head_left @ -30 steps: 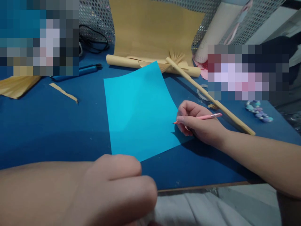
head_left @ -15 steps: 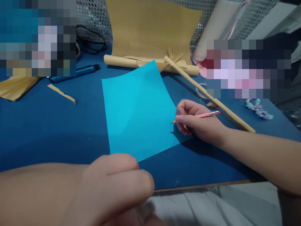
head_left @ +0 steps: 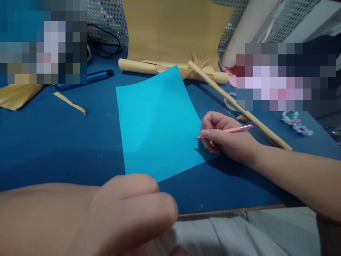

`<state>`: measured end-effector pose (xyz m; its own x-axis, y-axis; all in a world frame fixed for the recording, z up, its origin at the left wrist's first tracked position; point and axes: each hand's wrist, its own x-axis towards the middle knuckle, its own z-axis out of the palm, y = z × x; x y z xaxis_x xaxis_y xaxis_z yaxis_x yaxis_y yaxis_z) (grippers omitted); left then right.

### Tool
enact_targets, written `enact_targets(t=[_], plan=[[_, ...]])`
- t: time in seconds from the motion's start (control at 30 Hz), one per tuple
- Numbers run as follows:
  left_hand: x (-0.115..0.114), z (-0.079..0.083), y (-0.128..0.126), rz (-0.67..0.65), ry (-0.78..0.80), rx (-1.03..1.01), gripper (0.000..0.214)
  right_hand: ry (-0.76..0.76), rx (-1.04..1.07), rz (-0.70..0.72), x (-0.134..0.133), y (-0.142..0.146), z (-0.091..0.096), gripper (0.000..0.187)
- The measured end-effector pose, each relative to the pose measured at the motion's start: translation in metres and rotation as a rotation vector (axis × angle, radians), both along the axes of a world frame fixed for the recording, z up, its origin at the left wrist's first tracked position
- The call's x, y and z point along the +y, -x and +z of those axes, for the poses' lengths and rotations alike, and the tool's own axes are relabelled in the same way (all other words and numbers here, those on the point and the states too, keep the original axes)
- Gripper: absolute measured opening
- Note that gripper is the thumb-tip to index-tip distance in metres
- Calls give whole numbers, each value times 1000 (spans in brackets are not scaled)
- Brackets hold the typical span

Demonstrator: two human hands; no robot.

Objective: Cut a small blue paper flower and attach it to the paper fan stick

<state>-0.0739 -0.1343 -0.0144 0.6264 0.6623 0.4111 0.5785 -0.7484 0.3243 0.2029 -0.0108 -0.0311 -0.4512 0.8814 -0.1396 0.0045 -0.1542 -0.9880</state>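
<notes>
Blue tabletop [head_left: 87, 138] spread across the view, with a tan paper roll [head_left: 138, 65] along its far side and a tan stick [head_left: 223, 91] slanting past the right hand [head_left: 229, 142]. Drawing or writing on the blue sheet [head_left: 151, 124] looked to be the step in hand, probably at its very start — no marks showed. The next move seemed to call for bringing the pink pencil [head_left: 233, 129] down lightly while the sheet was kept steady. The right hand was clamped on that pencil, its point over the sheet and seemingly just clear of it. The sheet lay mostly to this hand's left, its right edge partly hidden behind the fingers. The left hand [head_left: 128, 209] was curled near the sheet's near-left corner — whether it gripped anything, I could not tell.
</notes>
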Motion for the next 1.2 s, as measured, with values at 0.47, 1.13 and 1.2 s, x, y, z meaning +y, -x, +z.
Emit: enact_targets(t=[0.47, 1.13, 1.2], plan=[[55, 1, -55, -267, -67, -16, 23, -4, -33, -6, -1, 0, 0, 21], [41, -9, -56, -327, -290, 331, 32, 18, -16, 1, -1, 0, 2, 22], [40, -8, -56, -331, -294, 353, 35, 27, -13, 1, -1, 0, 2, 24]])
